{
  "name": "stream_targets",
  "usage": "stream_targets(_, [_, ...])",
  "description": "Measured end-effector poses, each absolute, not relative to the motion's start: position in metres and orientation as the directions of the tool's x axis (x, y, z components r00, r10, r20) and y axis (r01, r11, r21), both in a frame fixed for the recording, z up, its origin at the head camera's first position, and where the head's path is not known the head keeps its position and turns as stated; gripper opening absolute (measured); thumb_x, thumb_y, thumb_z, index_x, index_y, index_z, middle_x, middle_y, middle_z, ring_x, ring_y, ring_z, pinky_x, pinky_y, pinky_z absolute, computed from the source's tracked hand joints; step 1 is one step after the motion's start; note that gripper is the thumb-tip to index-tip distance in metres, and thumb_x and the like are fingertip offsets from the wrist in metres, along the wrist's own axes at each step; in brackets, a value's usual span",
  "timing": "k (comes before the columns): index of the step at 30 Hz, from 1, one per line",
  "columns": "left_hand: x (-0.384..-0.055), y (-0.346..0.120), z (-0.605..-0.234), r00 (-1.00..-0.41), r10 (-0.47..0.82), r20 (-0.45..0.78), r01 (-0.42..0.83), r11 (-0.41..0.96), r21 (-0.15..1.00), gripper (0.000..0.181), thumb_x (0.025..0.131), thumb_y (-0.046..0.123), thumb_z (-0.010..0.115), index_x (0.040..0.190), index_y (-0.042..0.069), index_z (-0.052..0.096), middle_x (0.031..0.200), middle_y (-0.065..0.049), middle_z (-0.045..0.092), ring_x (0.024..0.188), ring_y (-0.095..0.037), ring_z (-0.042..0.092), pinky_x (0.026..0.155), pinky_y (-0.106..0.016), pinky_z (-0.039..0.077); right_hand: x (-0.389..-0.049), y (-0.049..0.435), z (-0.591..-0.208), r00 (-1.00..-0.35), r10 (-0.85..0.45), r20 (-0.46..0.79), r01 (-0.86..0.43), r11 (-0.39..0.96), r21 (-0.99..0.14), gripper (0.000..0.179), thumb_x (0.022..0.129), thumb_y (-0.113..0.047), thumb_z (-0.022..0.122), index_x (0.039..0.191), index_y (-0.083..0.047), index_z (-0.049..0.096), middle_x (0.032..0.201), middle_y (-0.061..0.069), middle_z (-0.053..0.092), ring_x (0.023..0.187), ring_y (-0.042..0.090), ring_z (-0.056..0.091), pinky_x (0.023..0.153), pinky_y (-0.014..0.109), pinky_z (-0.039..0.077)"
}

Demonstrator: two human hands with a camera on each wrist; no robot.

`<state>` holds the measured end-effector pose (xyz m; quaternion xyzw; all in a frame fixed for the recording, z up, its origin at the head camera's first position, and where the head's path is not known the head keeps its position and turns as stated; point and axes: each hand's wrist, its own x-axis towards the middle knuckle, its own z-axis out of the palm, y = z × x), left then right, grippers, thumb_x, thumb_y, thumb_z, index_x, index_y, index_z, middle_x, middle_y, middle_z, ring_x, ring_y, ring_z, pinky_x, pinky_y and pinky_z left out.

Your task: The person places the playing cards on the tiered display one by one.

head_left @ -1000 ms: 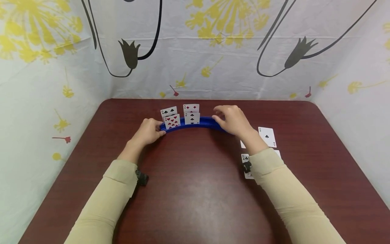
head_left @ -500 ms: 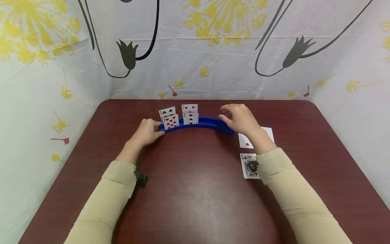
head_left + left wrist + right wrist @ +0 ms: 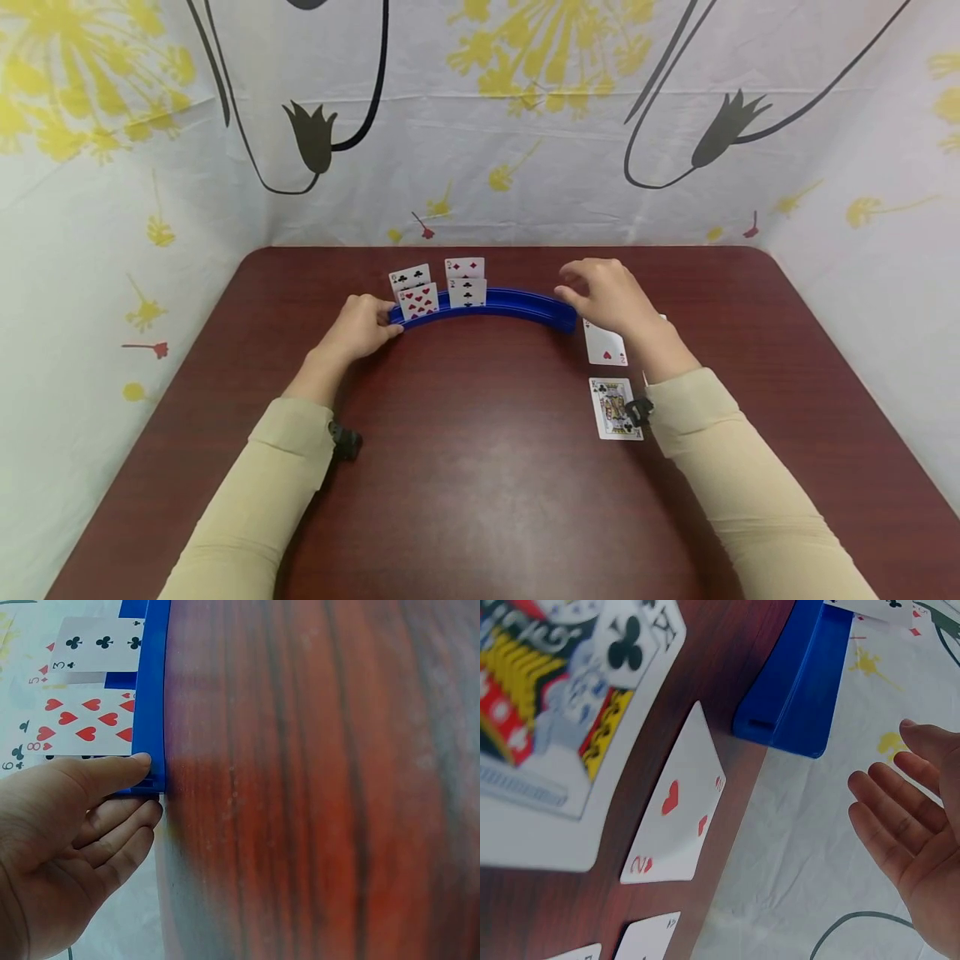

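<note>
My left hand [image 3: 362, 325] pinches the left end of a curved blue playing card holder [image 3: 525, 305], its thumb on the front edge in the left wrist view. Upright in the holder stand an eight of hearts [image 3: 86, 720] with a six of clubs [image 3: 409, 276] behind it. Beside them, a three of clubs [image 3: 101, 643] stands before a five of diamonds [image 3: 465, 267]. Just past the holder's right end hovers my right hand [image 3: 611, 293]; its fingers are relaxed and hold nothing in the right wrist view [image 3: 911, 825].
Right of the holder, a two of hearts [image 3: 676, 806] lies face up on the brown table [image 3: 465, 467]. Nearer me lies a king of clubs [image 3: 613, 408]. My right arm partly covers other cards, including an ace [image 3: 649, 937]. A patterned cloth [image 3: 420, 125] hangs behind the table.
My right hand has moved right, off the holder's right end, which now shows in full. More of the king and the two of hearts is uncovered. The left hand keeps its grip.
</note>
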<state>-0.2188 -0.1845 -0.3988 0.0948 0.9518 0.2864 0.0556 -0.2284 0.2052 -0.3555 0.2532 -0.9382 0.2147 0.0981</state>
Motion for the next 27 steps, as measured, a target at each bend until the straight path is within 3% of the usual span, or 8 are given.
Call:
stream_targets(9, [-0.218,-0.185,-0.399,-0.976,0.214,-0.044,0.154,0.817,0.556,0.044,0.093,0.013,0.074,0.132,-0.006,0.064,0.112,-0.023,0.072,0.098,-0.028,0.069,0.088,-0.045,0.057,-0.225,0.214,-0.357,-0.87,-0.418,0.262,-0.488,0.803,-0.342,0.029,0.095,-0.02,0.072,0.116,0.001,0.071,0.107,0.017,0.073,0.095,0.032,0.069,0.085,0.051,0.052])
stream_targets(20, [-0.218,-0.184,-0.399,-0.975,0.218,-0.049,0.157,0.823,0.545,0.044,0.095,0.013,0.073,0.133,-0.005,0.063,0.112,-0.022,0.072,0.099,-0.028,0.069,0.088,-0.045,0.057,-0.222,0.224,-0.355,-0.893,-0.392,0.219,-0.447,0.819,-0.359,0.031,0.095,-0.019,0.073,0.117,0.001,0.07,0.101,0.015,0.075,0.081,0.026,0.072,0.085,0.05,0.054])
stream_targets(27, [-0.218,-0.184,-0.399,-0.976,0.213,-0.049,0.153,0.825,0.545,0.045,0.094,0.013,0.073,0.134,-0.005,0.063,0.113,-0.022,0.072,0.098,-0.028,0.069,0.088,-0.045,0.057,-0.222,0.231,-0.357,-0.894,-0.396,0.208,-0.447,0.818,-0.362,0.031,0.095,-0.018,0.072,0.118,0.002,0.07,0.103,0.016,0.074,0.088,0.029,0.072,0.083,0.05,0.054])
